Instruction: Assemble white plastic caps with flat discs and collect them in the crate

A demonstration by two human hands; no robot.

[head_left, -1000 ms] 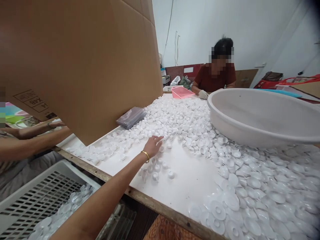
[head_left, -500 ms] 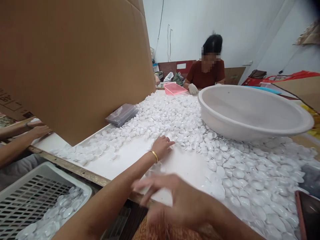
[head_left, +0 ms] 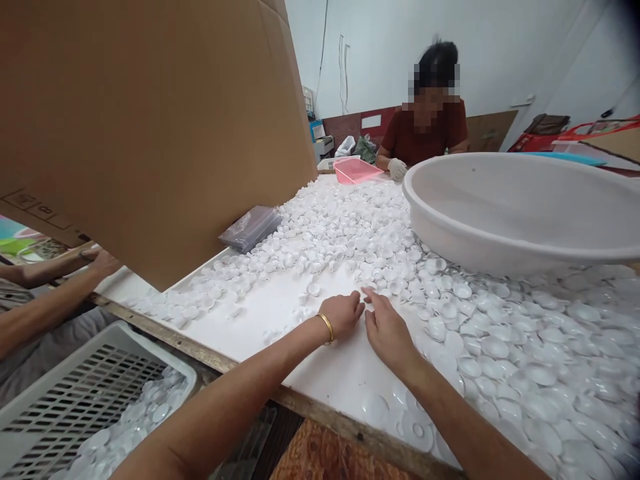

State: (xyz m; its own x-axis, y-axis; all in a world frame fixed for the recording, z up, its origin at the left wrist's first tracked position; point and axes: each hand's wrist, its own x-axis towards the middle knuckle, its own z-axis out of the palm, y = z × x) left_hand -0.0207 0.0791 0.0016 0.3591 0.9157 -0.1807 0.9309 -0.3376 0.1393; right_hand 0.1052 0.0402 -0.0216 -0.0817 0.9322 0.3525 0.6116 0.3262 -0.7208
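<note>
Small glossy white plastic pieces (head_left: 345, 227), shallow and rounded like little cups or spoon bowls, cover much of the white tabletop (head_left: 280, 300). My left hand (head_left: 343, 316), with a gold bracelet at the wrist, lies palm down at the near edge of the pile. Its fingers are curled in, and whatever they hold is hidden. Close beside it, my right hand (head_left: 391, 333) reaches toward the same spot, fingers stretched forward and thumb apart. The two sets of fingertips almost meet. A few pieces lie loose under my right forearm.
A large white basin (head_left: 500, 247) rests on the pile at right. A big cardboard box (head_left: 175, 133) rises at left beside a plastic-wrapped packet (head_left: 253, 229). Below the edge stands a crate (head_left: 115, 340) of pieces. A gloved co-worker (head_left: 423, 133) sits opposite; another person's arms (head_left: 65, 287) show at left.
My right hand has moved forward from near the table edge to beside my left hand. The left hand's spread fingers have curled in. The view has shifted slightly.
</note>
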